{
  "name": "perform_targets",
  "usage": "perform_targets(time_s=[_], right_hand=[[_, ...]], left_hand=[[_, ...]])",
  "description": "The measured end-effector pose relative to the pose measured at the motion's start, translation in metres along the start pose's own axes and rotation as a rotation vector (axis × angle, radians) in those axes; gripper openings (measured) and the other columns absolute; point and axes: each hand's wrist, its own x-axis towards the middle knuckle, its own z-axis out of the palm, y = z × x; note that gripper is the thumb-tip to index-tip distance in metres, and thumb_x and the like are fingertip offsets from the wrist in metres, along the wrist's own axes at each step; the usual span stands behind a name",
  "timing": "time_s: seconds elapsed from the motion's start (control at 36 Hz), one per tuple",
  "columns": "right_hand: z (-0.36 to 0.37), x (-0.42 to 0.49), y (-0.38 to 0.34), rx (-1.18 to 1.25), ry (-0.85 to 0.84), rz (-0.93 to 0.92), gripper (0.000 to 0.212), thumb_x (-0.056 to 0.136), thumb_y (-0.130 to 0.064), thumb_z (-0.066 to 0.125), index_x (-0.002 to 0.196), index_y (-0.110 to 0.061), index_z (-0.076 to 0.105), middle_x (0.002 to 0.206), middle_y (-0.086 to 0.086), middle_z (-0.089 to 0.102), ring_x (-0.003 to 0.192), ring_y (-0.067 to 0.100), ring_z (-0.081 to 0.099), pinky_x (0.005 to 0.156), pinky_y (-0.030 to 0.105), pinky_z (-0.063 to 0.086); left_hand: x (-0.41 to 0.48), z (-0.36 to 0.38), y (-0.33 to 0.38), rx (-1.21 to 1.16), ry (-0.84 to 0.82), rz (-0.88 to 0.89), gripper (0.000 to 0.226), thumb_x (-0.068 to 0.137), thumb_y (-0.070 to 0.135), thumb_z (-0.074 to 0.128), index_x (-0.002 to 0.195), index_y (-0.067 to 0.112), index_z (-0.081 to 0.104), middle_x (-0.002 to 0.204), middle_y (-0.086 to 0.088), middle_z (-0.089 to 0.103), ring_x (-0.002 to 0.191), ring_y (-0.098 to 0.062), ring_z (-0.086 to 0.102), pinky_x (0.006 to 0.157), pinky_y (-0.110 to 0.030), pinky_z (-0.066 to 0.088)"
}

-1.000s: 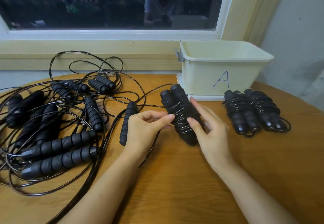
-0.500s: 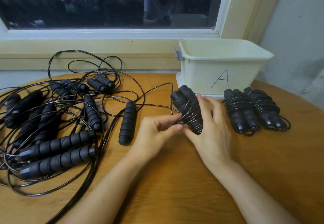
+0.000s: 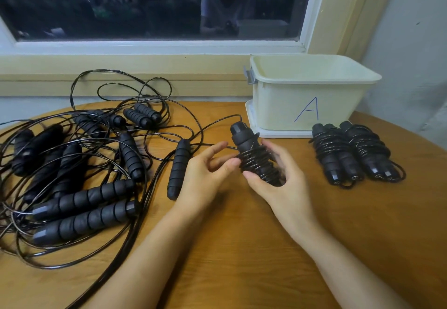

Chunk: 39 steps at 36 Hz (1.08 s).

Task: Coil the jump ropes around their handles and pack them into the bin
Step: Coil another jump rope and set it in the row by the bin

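The right hand [image 3: 283,187] grips the black cord-wound pair of jump-rope handles [image 3: 244,139], hiding its lower end. The left hand [image 3: 203,175] touches the coil at 9 o'clock; I cannot tell whether it pinches cord.

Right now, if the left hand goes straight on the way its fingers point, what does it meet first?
The coiled rope bundle gripped by the right hand; the left hand looks nearly against it, depth unclear.
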Motion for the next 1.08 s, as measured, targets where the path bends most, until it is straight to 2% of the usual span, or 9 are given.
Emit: perform_targets(time_s=[0.06,0.14,0.28,0.44,0.61,0.72,0.83,0.97,1.08], right_hand=[[0.000,-0.001,-0.003,0.065,-0.028,0.012,0.060,0.078,-0.017,0.082,0.131,-0.027,0.057,0.121,-0.013,0.068,0.115,0.003,0.061,0.091,0.014,0.046],[0.000,-0.001,-0.005,0.139,-0.071,0.032,0.056,0.075,-0.025,0.077,0.128,-0.031,0.057,0.120,-0.011,0.069,0.115,0.005,0.062,0.094,0.018,0.048],[0.000,-0.001,-0.004,0.140,-0.096,0.035,0.066,0.073,-0.045,0.072,0.134,-0.026,0.058,0.125,-0.012,0.063,0.119,0.005,0.058,0.098,0.024,0.049],[-0.002,-0.001,-0.005,0.148,-0.139,0.029,0.059,0.086,-0.030,0.073,0.139,-0.038,0.049,0.129,-0.014,0.064,0.123,0.006,0.057,0.098,0.026,0.050],[-0.005,0.000,-0.007,0.210,-0.175,0.044,0.058,0.087,-0.025,0.066,0.141,-0.033,0.047,0.134,-0.015,0.062,0.128,0.005,0.054,0.105,0.030,0.046],[-0.009,0.003,-0.010,0.299,-0.181,0.068,0.060,0.086,-0.021,0.063,0.143,-0.024,0.046,0.132,-0.011,0.064,0.126,0.006,0.056,0.098,0.020,0.047],[-0.011,0.005,-0.011,0.352,-0.176,0.082,0.055,0.086,-0.021,0.061,0.140,-0.025,0.049,0.131,-0.010,0.065,0.126,0.008,0.056,0.106,0.025,0.045],[-0.012,0.007,-0.012,0.469,-0.193,0.156,0.051,0.087,-0.018,0.058,0.138,-0.022,0.052,0.129,-0.002,0.067,0.124,0.015,0.059,0.096,0.025,0.051],[-0.012,0.007,-0.012,0.506,-0.190,0.202,0.048,0.093,-0.018,0.053,0.142,-0.018,0.051,0.131,0.003,0.066,0.124,0.020,0.060,0.097,0.030,0.052]], left_hand=[[0.000,0.001,0.003,-0.043,-0.040,-0.010,0.067,0.075,0.033,0.064,0.138,0.015,0.051,0.109,0.007,0.073,0.106,0.000,0.066,0.092,-0.017,0.051],[-0.001,0.002,0.008,-0.072,-0.091,-0.005,0.044,0.080,0.028,0.057,0.124,0.023,0.056,0.100,0.022,0.073,0.104,0.007,0.064,0.085,-0.010,0.048],[-0.005,0.003,0.012,-0.097,-0.077,-0.004,0.033,0.085,0.023,0.054,0.114,0.012,0.063,0.092,0.017,0.075,0.091,0.005,0.067,0.078,-0.009,0.048],[-0.002,0.001,0.007,-0.131,0.021,-0.030,0.042,0.076,0.026,0.067,0.110,0.001,0.067,0.091,-0.001,0.075,0.084,-0.004,0.070,0.073,-0.012,0.050],[0.000,-0.002,0.007,-0.108,0.023,-0.001,0.043,0.073,0.023,0.070,0.110,0.002,0.069,0.101,-0.007,0.075,0.091,-0.010,0.070,0.078,-0.015,0.051],[0.001,-0.004,0.010,-0.088,-0.034,0.012,0.035,0.076,0.024,0.068,0.109,0.011,0.068,0.099,0.000,0.074,0.094,-0.009,0.068,0.082,-0.018,0.052],[0.000,-0.004,0.012,-0.106,-0.082,0.002,0.039,0.080,0.025,0.065,0.117,0.012,0.063,0.102,0.001,0.074,0.101,-0.010,0.068,0.088,-0.020,0.051],[-0.001,-0.003,0.016,-0.182,-0.137,-0.031,0.028,0.090,0.009,0.057,0.118,0.014,0.057,0.100,0.001,0.075,0.098,-0.007,0.069,0.081,-0.013,0.049],[-0.001,-0.004,0.017,-0.170,-0.158,-0.041,0.029,0.094,0.003,0.055,0.117,0.019,0.057,0.099,0.007,0.074,0.099,-0.002,0.068,0.082,-0.012,0.048]])
